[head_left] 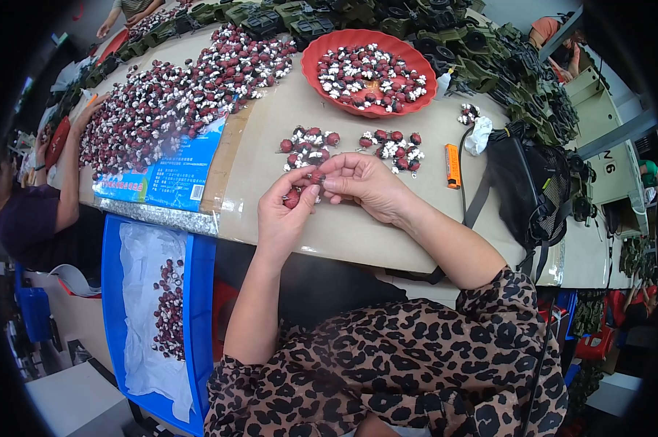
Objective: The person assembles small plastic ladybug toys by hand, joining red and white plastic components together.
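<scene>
My left hand [284,211] pinches a small dark-red round piece [292,198] over the near edge of the beige table [358,233]. My right hand [361,182] meets it from the right, its fingertips closed on another small red-and-white piece [316,176]. Just beyond my hands lie two small clusters of the same red and white pieces, one cluster [307,146] on the left and one cluster [394,146] on the right.
A red bowl [310,65] of pieces stands behind, a large heap [176,95] to the far left. An orange lighter [452,166] and a black bag [533,182] lie to the right. A blue bin [198,291] with pieces sits below left. Another person's arm [70,167] rests at left.
</scene>
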`<state>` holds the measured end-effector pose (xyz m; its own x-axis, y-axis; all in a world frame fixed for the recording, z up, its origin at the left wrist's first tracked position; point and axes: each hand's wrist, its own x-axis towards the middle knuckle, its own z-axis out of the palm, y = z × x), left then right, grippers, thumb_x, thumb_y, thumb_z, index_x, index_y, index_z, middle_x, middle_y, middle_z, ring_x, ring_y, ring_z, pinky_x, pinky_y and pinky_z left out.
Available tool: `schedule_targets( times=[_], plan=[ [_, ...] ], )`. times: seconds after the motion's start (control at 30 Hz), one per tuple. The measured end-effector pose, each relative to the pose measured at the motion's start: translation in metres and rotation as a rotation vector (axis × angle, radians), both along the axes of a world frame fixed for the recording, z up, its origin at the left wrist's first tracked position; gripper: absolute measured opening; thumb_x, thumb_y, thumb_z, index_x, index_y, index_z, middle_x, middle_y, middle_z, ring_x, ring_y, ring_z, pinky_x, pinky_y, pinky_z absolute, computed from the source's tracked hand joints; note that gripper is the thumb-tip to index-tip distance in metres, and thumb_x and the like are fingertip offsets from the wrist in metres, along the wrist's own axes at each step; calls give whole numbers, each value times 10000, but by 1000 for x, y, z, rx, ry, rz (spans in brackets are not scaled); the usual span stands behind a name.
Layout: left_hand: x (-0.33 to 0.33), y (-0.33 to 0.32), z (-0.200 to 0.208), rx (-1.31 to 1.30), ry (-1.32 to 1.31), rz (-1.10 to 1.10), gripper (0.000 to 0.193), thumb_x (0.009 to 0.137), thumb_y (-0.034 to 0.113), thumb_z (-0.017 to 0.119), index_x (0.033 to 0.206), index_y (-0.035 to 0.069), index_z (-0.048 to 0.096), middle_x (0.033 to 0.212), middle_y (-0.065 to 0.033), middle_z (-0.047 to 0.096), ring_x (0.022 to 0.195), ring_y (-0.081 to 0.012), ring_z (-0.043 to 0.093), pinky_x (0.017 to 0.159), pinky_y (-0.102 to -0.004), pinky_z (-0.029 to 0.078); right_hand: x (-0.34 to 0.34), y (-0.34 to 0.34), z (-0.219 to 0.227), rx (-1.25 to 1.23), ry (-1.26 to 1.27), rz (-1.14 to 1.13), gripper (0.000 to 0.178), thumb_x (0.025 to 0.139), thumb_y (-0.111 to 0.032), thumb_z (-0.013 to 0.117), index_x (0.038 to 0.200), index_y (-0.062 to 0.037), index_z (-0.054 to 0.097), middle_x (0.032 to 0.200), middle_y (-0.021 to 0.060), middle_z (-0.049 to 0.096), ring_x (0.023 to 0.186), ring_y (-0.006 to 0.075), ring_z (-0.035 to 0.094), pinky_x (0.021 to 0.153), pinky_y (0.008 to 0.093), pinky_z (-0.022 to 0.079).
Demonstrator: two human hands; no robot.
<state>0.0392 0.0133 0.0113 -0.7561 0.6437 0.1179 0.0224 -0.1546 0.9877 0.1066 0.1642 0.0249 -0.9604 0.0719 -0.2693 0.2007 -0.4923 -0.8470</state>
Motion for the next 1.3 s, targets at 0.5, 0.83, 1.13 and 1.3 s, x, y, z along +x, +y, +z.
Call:
schedule_targets(
  times=[0.5,0.83,1.13,1.3],
  plan=[
    [-12,-5,-9,306,-260,-17,211,845,91,485,1035,-1,475,850,-104,561,677,-143,550,549,-246,467,-2,7,6,293,57,-96,176,824,-137,562,939,-9,524,758,38,568,583,51,526,454,158,431],
    [-55,-90,-25,921,-795,46,270,803,95,493,1067,42,497,926,-140,535,775,-213,556,532,-275,468,0,14,-5,1233,91,-161,371,749,-199,624,1041,12,533,879,119,517,684,182,530,679,306,438],
    [-111,-402,-123,595,-934,1403,125,772,71,537,770,-41,481,776,-114,525,781,-244,519,719,-378,515,-5,4,1,1301,182,-143,316,722,-87,632,1023,-26,556,905,111,560,781,183,538,686,267,432],
    [-87,-392,-96,473,-1247,1525,458,763,101,533,1169,-3,348,1238,-144,353,1070,-337,399,844,-593,365,-4,7,-3,1317,86,-133,302,696,-52,629,991,-24,570,817,81,534,622,105,498,616,236,426]
  ],
)
